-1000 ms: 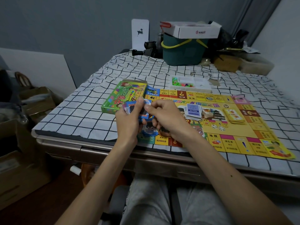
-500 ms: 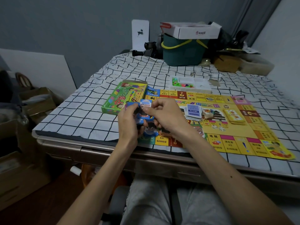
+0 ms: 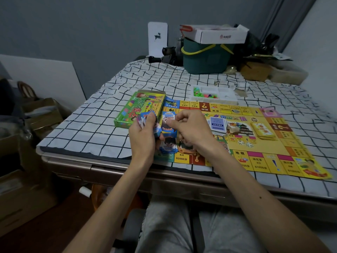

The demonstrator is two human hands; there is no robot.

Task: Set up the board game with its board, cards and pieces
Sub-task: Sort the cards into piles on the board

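Observation:
A yellow game board point(image 3: 284, 143) lies flat on the checked cloth. My left hand point(image 3: 144, 137) grips a stack of blue play-money notes point(image 3: 145, 119) over the board's left end. My right hand point(image 3: 193, 130) pinches a single blue note point(image 3: 168, 123) beside that stack. More notes point(image 3: 168, 146) lie on the board under my hands. A blue-backed card pile point(image 3: 218, 126) and a yellow card pile point(image 3: 263, 131) sit on the board's middle, with two white dice point(image 3: 245, 143) in front. The green game box point(image 3: 140, 108) lies left of the board.
A white tray point(image 3: 225, 94) with small coloured pieces stands behind the board. At the table's back are a green bucket point(image 3: 206, 59) with a white carton on top and a brown box point(image 3: 254, 71). Cardboard boxes point(image 3: 27, 179) stand on the floor at left.
My right hand has drawn one blue note out of the stack toward the right. Both hands have stayed over the board's left end.

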